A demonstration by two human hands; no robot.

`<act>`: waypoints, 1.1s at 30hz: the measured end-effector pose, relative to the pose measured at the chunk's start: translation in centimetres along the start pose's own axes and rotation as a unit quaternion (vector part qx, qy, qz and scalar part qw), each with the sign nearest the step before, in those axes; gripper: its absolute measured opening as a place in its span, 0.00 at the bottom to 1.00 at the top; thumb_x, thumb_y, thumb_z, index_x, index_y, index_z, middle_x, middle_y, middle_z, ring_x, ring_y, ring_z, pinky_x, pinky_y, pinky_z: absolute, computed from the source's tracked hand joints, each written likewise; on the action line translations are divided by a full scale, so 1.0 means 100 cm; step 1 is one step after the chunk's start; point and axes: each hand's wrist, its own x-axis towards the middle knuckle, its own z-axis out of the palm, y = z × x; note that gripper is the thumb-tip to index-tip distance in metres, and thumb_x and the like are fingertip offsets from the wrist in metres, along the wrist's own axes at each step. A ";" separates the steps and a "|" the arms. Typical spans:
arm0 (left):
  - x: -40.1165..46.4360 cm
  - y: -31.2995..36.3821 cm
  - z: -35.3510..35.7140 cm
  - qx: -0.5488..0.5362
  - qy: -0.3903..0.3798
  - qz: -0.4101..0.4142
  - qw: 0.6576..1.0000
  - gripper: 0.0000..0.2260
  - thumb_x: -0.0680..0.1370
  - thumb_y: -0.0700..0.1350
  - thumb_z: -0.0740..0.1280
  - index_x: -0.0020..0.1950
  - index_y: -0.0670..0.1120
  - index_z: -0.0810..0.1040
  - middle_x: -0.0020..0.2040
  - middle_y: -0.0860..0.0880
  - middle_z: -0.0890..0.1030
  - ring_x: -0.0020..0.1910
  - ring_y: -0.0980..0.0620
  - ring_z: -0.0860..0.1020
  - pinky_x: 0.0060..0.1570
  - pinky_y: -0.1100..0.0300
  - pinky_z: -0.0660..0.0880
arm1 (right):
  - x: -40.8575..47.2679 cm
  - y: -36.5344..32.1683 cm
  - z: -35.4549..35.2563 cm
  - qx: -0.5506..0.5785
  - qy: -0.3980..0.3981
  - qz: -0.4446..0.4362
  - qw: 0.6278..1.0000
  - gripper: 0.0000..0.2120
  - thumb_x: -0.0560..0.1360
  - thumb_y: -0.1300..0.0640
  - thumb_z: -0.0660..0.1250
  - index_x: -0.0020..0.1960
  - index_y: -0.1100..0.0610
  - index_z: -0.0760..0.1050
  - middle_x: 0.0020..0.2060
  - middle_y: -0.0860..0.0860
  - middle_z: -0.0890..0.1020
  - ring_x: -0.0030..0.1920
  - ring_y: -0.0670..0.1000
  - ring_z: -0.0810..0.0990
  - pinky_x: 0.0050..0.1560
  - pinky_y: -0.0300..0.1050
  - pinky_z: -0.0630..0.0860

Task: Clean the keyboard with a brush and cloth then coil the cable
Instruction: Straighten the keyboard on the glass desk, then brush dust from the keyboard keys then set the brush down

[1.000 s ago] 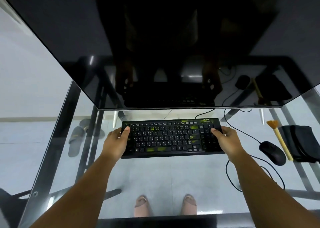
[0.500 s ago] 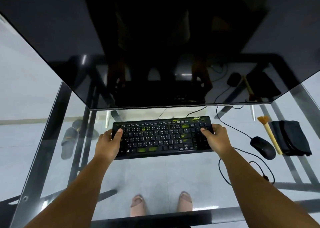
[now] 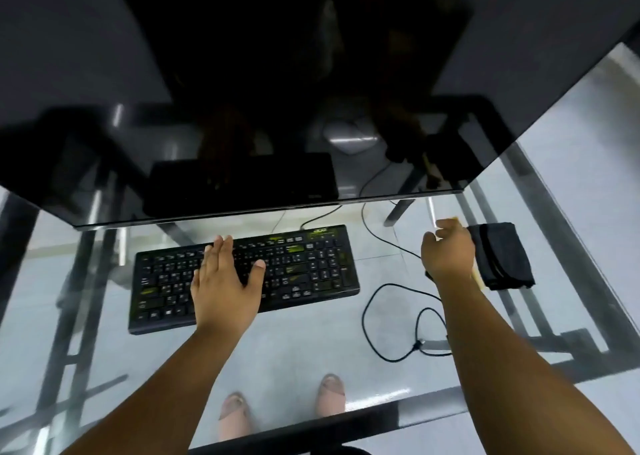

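The black keyboard (image 3: 311, 264) with green markings lies on the glass desk, turned slightly. My left hand (image 3: 225, 278) rests flat on its middle keys, fingers straight. The keyboard cable (image 3: 388, 243) runs from its back edge and loops loosely (image 3: 391, 316) on the glass. My right hand (image 3: 446, 250) is to the right, fingers curled over the wooden brush. Only the brush's bristle tip (image 3: 453, 219) and handle end (image 3: 479, 279) show. A folded black cloth (image 3: 502, 257) lies just right of that hand.
A large dark monitor (image 3: 277, 91) overhangs the back of the desk and reflects the scene. The mouse is mostly hidden under my right wrist. The glass desk's front edge (image 3: 346, 416) is near. Metal frame bars and my feet show through the glass.
Both hands have let go of the keyboard's ends. My left hand moved onto the middle keys and lies flat. My right hand swung right onto the brush beside the cloth.
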 end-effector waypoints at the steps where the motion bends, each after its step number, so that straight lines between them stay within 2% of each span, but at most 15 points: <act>1: 0.000 0.008 0.006 0.004 -0.007 0.013 1.000 0.32 0.79 0.60 0.59 0.79 0.47 0.55 0.79 0.49 0.55 0.78 0.49 0.50 0.74 0.44 0.51 | 0.010 0.006 -0.006 -0.019 0.003 0.014 1.000 0.17 0.74 0.58 0.62 0.63 0.56 0.74 0.60 0.55 0.78 0.59 0.57 0.78 0.52 0.44 0.71; 4: 0.000 0.030 0.025 0.017 -0.031 0.033 0.999 0.33 0.79 0.61 0.58 0.79 0.47 0.54 0.80 0.49 0.54 0.79 0.50 0.49 0.75 0.45 0.50 | 0.033 0.025 -0.022 -0.182 -0.012 0.075 0.980 0.21 0.73 0.57 0.62 0.65 0.53 0.72 0.61 0.54 0.76 0.63 0.58 0.73 0.62 0.59 0.69; 6: 0.000 0.038 0.033 0.021 -0.039 0.029 0.999 0.33 0.79 0.61 0.58 0.79 0.47 0.53 0.80 0.50 0.53 0.79 0.51 0.48 0.75 0.46 0.49 | 0.038 0.029 -0.025 -0.273 -0.045 0.098 0.956 0.20 0.72 0.57 0.63 0.64 0.54 0.72 0.60 0.54 0.76 0.61 0.59 0.73 0.61 0.61 0.67; 9: -0.001 0.047 0.042 0.016 -0.044 0.018 0.999 0.33 0.79 0.61 0.58 0.79 0.47 0.53 0.80 0.50 0.52 0.79 0.51 0.47 0.75 0.46 0.48 | 0.047 0.041 -0.026 -0.306 -0.066 0.101 0.945 0.17 0.71 0.57 0.65 0.59 0.56 0.72 0.56 0.54 0.76 0.59 0.59 0.74 0.59 0.60 0.68; 14: 0.000 0.055 0.048 0.018 -0.042 0.006 0.999 0.33 0.79 0.60 0.58 0.79 0.46 0.55 0.80 0.49 0.53 0.79 0.51 0.48 0.75 0.45 0.48 | 0.058 0.050 -0.026 -0.308 -0.061 0.070 0.947 0.11 0.71 0.57 0.65 0.53 0.55 0.75 0.47 0.53 0.80 0.53 0.58 0.76 0.56 0.58 0.70; 16: 0.001 0.056 0.047 0.015 -0.040 0.003 0.999 0.32 0.79 0.60 0.58 0.79 0.46 0.55 0.80 0.50 0.53 0.79 0.51 0.48 0.76 0.45 0.48 | 0.060 0.049 -0.026 -0.268 -0.038 0.025 0.962 0.08 0.74 0.57 0.63 0.52 0.55 0.75 0.47 0.52 0.79 0.52 0.58 0.76 0.54 0.57 0.71; 18: 0.000 0.053 0.045 0.013 -0.039 0.000 0.999 0.32 0.79 0.60 0.58 0.79 0.46 0.55 0.80 0.50 0.53 0.79 0.51 0.48 0.75 0.46 0.48 | 0.055 0.043 -0.026 -0.176 -0.022 -0.030 0.984 0.08 0.76 0.57 0.60 0.52 0.56 0.74 0.49 0.53 0.79 0.48 0.58 0.77 0.48 0.53 0.74; 20: -0.002 0.047 0.040 0.013 -0.036 0.001 0.999 0.32 0.79 0.60 0.58 0.79 0.46 0.56 0.80 0.50 0.53 0.79 0.51 0.48 0.75 0.46 0.48 | 0.041 0.030 -0.025 -0.089 -0.018 -0.079 0.993 0.08 0.78 0.58 0.58 0.55 0.57 0.73 0.50 0.53 0.77 0.44 0.57 0.76 0.41 0.48 0.71; 22: -0.002 0.038 0.032 0.010 -0.033 0.003 0.999 0.32 0.79 0.60 0.58 0.78 0.46 0.56 0.80 0.49 0.54 0.79 0.51 0.49 0.75 0.46 0.49 | 0.020 0.015 -0.021 -0.046 -0.021 -0.126 0.991 0.08 0.80 0.57 0.59 0.57 0.56 0.72 0.47 0.52 0.76 0.41 0.55 0.75 0.39 0.46 0.68; 24: -0.001 0.023 0.021 0.008 -0.033 0.000 0.999 0.32 0.79 0.60 0.58 0.78 0.46 0.57 0.79 0.49 0.54 0.78 0.51 0.49 0.75 0.46 0.48 | -0.003 -0.003 -0.014 -0.019 -0.049 -0.158 0.986 0.07 0.80 0.53 0.60 0.57 0.52 0.73 0.39 0.51 0.78 0.36 0.54 0.76 0.36 0.46 0.71; 26: 0.001 0.009 0.010 0.005 -0.034 -0.006 0.999 0.32 0.79 0.60 0.58 0.78 0.46 0.57 0.80 0.49 0.54 0.78 0.51 0.49 0.75 0.47 0.48 | -0.024 -0.020 -0.005 0.002 -0.083 -0.173 0.981 0.06 0.80 0.52 0.62 0.56 0.50 0.75 0.33 0.50 0.77 0.32 0.50 0.75 0.32 0.42 0.71; 29: 0.004 -0.023 -0.013 0.004 -0.035 -0.020 0.999 0.32 0.79 0.61 0.58 0.78 0.46 0.57 0.79 0.50 0.55 0.78 0.51 0.49 0.75 0.47 0.47 | -0.057 -0.051 0.013 0.054 -0.122 -0.172 0.976 0.04 0.78 0.54 0.66 0.53 0.49 0.76 0.32 0.48 0.77 0.31 0.47 0.75 0.33 0.39 0.70; 31: 0.007 -0.044 -0.027 0.001 -0.037 -0.026 0.999 0.32 0.79 0.61 0.58 0.78 0.47 0.57 0.79 0.50 0.55 0.78 0.51 0.49 0.76 0.47 0.47 | -0.077 -0.070 0.027 0.092 -0.169 -0.138 0.972 0.07 0.77 0.57 0.67 0.50 0.46 0.76 0.36 0.47 0.79 0.35 0.48 0.78 0.37 0.41 0.74; 33: 0.010 -0.070 -0.046 0.004 -0.032 -0.031 0.999 0.32 0.79 0.61 0.58 0.78 0.47 0.57 0.79 0.49 0.56 0.78 0.51 0.49 0.76 0.47 0.48 | -0.101 -0.091 0.049 0.119 -0.217 -0.112 0.962 0.10 0.75 0.60 0.68 0.47 0.44 0.75 0.38 0.47 0.81 0.39 0.51 0.81 0.42 0.48 0.80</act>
